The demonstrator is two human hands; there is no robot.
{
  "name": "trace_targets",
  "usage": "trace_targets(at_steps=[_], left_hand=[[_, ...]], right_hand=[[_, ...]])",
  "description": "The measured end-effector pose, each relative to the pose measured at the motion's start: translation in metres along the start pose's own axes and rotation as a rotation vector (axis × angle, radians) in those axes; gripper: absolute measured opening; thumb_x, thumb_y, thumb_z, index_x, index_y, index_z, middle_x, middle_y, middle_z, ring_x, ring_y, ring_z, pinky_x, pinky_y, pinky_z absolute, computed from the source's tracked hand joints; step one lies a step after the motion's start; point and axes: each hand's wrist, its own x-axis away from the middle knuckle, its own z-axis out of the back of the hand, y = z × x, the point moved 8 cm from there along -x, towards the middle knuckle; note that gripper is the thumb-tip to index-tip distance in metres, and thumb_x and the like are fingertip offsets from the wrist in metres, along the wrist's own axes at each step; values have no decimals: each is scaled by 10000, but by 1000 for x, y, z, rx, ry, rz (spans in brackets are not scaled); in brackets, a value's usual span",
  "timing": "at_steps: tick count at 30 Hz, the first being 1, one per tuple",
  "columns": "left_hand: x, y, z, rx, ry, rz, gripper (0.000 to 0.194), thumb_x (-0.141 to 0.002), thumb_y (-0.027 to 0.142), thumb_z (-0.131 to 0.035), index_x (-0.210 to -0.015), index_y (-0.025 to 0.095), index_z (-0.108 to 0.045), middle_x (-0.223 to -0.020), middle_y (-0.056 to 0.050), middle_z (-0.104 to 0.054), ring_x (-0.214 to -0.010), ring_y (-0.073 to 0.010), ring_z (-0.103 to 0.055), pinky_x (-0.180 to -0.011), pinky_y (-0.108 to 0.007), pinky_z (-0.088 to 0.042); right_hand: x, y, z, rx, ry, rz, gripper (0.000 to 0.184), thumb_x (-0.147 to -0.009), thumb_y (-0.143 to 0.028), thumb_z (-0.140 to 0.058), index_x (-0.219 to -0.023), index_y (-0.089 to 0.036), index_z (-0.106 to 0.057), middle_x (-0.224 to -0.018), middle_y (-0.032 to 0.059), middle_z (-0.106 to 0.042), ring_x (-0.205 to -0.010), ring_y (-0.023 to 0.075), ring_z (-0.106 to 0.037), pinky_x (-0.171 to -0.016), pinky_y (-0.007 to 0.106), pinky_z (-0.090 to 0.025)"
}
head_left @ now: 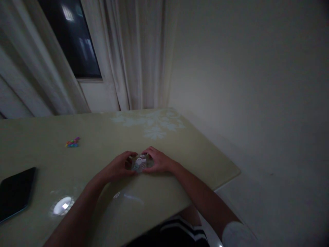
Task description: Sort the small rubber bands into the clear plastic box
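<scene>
A small, flattish, see-through piece with a pale printed pattern (140,162) is at the middle of the table, between my hands; its exact kind is too dim to make out. My left hand (121,165) curls round its left side, thumb at the near edge and fingers at the far edge. On the right side, my right hand (157,160) grips it the same way, with thumb and fingertips closed on the edges. My fingers hide parts of both its sides.
The glossy table (97,130) ends at the right beside a wall (246,85). A small cluster of colourful pieces (73,142) lies to the left. A dark tablet-like slab (17,192) rests at the left edge. Curtains (138,55) hang behind the table.
</scene>
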Motion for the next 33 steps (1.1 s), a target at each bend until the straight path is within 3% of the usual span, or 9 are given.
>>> trace_targets(at_steps=[9,17,33], left_hand=[[0,-4,-4,-10,-38,0,672,-697,421,-837,-1285,204,-593,-1138,-95,-694,-934,-261,-698,-813,-387,-604],[0,6,-4,-12,-53,-34,636,-711,395,-828,-1273,222,-586,-1030,-58,-716,-883,-246,-698,-769,-357,-585],[-1,-1,-3,-16,-24,-18,693,-694,431,-845,-1291,158,-621,-1125,-111,-723,-912,-257,-702,-785,-363,-593]], right_hand=[[1,6,-1,-38,-16,-43,743,-716,-434,-949,-1322,-195,-591,-1227,84,-587,-993,202,-610,-899,338,-532],[2,8,0,-96,-14,-72,799,-704,-431,-956,-1362,-199,-566,-1247,93,-611,-984,207,-631,-894,348,-540],[2,10,0,-74,-20,-53,747,-711,-435,-949,-1327,-199,-599,-1228,82,-598,-973,195,-616,-885,333,-538]])
